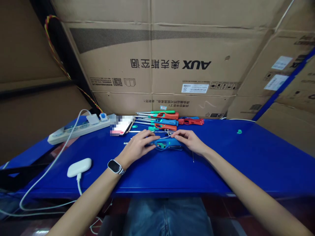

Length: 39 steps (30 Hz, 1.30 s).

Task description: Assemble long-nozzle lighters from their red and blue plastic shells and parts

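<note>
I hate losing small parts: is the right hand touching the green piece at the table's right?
Apart. The head view shows tabletop between the right hand and the green piece.

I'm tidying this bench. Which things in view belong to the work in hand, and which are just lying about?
Probably in the work:
Blue lighter handle, at the fingers of the left hand and right hand
Lighters lined up behind
Red handles beside them

Apparently just lying about:
White rounded case
Power strip

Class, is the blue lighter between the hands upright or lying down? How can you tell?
Lying down: the blue lighter stretches sideways, its long body low against the table.
</note>
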{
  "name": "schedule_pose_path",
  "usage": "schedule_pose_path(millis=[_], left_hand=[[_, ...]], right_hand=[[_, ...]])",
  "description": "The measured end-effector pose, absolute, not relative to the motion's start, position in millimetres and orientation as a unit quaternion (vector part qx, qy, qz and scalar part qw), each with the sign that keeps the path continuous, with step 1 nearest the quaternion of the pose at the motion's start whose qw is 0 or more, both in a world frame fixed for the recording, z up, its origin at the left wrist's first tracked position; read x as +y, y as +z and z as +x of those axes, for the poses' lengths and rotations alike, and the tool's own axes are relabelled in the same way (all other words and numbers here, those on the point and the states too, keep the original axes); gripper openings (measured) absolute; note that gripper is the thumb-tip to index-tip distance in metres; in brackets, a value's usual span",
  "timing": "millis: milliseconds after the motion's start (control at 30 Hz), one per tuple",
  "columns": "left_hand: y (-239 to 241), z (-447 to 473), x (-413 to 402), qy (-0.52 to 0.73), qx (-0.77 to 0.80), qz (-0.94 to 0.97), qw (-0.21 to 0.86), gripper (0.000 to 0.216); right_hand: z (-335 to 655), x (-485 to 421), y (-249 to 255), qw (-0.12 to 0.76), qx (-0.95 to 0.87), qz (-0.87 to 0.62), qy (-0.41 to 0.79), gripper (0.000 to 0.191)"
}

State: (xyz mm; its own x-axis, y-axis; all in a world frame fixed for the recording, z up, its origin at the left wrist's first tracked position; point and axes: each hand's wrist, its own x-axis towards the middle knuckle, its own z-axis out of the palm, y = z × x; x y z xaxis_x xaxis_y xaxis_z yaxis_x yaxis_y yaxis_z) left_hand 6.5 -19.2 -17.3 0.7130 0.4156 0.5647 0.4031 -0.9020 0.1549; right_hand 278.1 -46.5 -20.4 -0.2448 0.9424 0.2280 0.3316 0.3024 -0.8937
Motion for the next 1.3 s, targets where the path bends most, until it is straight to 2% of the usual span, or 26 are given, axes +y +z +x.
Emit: schedule_pose_path(millis=[267, 467, 733, 1300], left_hand=[[-15, 2, -13, 0.260, 0.247, 0.933, 0.014, 0.032], [-17, 2, -11, 0.267, 0.285, 0.920, 0.037, 0.032], [-12, -7, -10, 0.400, 0.326, 0.849, 0.113, 0.044], [-18, -1, -9, 0.346, 0.337, 0.864, 0.143, 0.031]], right_hand=[[266, -61, -24, 0.412, -0.745, -0.457, 0.257, 0.027], [269, -59, -22, 0.395, -0.773, -0.445, 0.217, 0.027], [270, -51, -33, 0.304, -0.838, -0.446, 0.082, 0.026], [270, -48, -33, 0.291, -0.842, -0.440, 0.114, 0.019]])
